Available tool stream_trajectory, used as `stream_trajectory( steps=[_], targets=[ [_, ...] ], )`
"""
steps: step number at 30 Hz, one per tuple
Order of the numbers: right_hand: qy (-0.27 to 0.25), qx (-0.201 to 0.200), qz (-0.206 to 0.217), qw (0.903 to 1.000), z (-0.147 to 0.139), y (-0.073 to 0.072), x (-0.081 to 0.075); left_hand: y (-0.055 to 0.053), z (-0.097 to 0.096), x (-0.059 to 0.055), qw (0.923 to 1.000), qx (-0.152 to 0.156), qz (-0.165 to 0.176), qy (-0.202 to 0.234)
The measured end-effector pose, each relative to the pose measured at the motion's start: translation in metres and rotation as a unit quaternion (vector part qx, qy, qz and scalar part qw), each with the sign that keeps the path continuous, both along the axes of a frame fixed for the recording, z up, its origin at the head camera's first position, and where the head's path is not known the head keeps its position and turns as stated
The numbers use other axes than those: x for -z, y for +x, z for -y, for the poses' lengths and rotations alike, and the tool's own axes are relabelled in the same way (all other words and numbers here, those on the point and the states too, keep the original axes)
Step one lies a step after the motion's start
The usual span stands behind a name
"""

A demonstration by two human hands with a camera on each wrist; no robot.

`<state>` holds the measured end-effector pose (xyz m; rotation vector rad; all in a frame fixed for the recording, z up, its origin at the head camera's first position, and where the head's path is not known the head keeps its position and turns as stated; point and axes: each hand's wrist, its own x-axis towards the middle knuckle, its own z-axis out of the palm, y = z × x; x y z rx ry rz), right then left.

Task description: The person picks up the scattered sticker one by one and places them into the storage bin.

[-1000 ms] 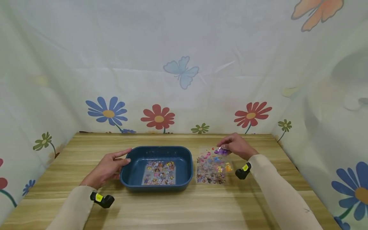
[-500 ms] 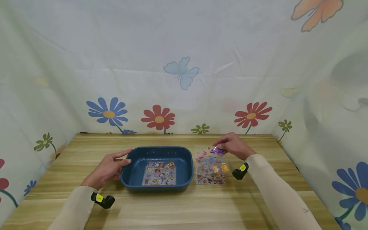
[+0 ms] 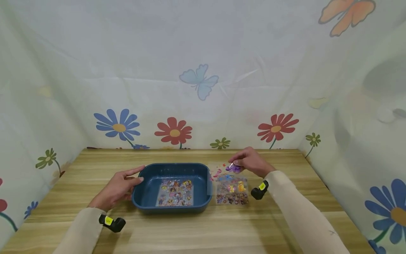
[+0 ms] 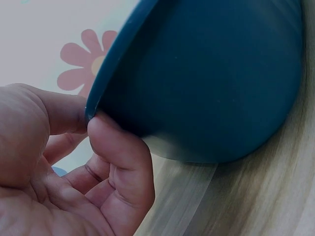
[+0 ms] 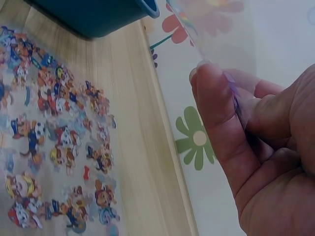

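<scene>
Head view: clear sticker sheet (image 3: 226, 178), presumably light, flexible and slick, best taken by an edge, reaching left from the right hand (image 3: 251, 163), whose thumb and fingers pinch its far part. Lower than these fingers, a second sheet (image 3: 232, 199) on the table (image 3: 177, 233); left, the blue tray (image 3: 172, 209), its rim pinched by the left hand (image 3: 118, 186).

Blue tray (image 3: 172, 209): one. Left hand (image 3: 115, 188) and right hand (image 3: 252, 162): two. Tray sheet (image 3: 174, 194): one. Held sheet (image 3: 233, 187): one. Table sheets (image 3: 232, 199): at least one, exact number unclear through overlap. Wooden table (image 3: 177, 233): one. Sleeves (image 3: 79, 227): two. Black wrist devices (image 3: 118, 225): two, each with one yellow label (image 3: 108, 220). Blue butterfly (image 3: 201, 83): one. Orange butterfly (image 3: 359, 14): one. Head view: green flowers (image 3: 220, 143), three; whole red flowers (image 3: 174, 133), two.
</scene>
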<state>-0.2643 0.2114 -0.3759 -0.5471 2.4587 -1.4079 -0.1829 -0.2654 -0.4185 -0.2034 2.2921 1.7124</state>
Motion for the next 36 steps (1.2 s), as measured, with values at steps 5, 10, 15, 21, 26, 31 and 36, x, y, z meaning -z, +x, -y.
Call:
stream_trajectory(
  steps=[5,10,15,21,26,31,36],
  targets=[
    [-0.005,-0.005,0.001,1.0,0.008,0.0,0.0,0.001,0.001,0.002,1.0,0.0,-0.001,0.001],
    [-0.015,-0.009,0.01,0.9998,0.015,0.0,0.001,0.0,0.001,0.002,1.0,0.001,0.001,-0.005],
    [-0.019,-0.013,0.01,0.9997,0.023,0.0,0.001,0.002,0.0,0.002,0.9999,0.001,-0.004,-0.012],
    [-0.021,-0.014,0.011,0.9996,0.033,0.001,0.001,0.001,0.0,0.003,1.0,-0.002,-0.002,0.0],
    [-0.026,-0.022,0.006,0.9994,0.041,0.001,0.003,0.001,0.001,0.003,0.9999,-0.013,0.003,0.007],
    [-0.03,-0.03,0.006,0.9991,0.048,0.0,0.005,0.002,0.001,0.004,0.9999,-0.013,0.0,0.007],
    [-0.036,-0.035,0.001,0.9987,0.054,0.0,0.006,0.002,0.001,0.004,0.9999,-0.012,-0.003,0.009]
  ],
)
